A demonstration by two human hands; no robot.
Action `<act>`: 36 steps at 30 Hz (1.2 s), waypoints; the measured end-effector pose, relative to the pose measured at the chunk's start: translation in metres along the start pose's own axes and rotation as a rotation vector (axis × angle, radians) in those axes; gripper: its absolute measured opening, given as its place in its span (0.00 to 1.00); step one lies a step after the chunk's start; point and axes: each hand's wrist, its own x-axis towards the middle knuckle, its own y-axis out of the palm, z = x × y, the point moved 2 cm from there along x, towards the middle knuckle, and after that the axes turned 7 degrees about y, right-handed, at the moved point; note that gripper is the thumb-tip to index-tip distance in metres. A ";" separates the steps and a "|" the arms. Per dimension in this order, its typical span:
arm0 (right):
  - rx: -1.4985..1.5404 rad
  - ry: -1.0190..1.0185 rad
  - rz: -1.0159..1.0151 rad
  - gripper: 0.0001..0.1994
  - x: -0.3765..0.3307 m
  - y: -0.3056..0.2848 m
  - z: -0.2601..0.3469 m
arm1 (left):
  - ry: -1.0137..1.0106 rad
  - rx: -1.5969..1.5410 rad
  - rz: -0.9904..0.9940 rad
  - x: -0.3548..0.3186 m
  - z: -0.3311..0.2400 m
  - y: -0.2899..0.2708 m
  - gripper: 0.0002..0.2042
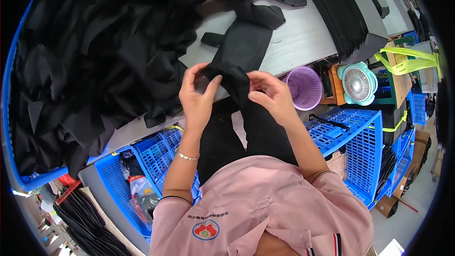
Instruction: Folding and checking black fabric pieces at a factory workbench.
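Observation:
A black fabric piece (244,42) stretches over the table's near edge, its far part lying flat with a strip sticking out to the left. My left hand (195,96) is closed on its near left corner, the thumb and fingers curved with a gap between them. On the opposite side, my right hand (275,97) pinches the near right edge between thumb and fingers. Between the hands the cloth is bunched and folded, and its near end hangs above my lap. What lies under the folds is hidden.
Heaped black fabric (104,57) fills the left side of the grey table (303,38). Stacked black pieces (339,16) lie at far right. Beside the table stand a purple basket (305,87), a small turquoise fan (359,84) and blue crates (362,154). Another blue crate (113,187) stands at lower left.

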 end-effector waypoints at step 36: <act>-0.120 -0.056 -0.516 0.03 0.027 -0.060 -0.015 | 0.006 0.018 -0.016 0.005 0.002 0.043 0.16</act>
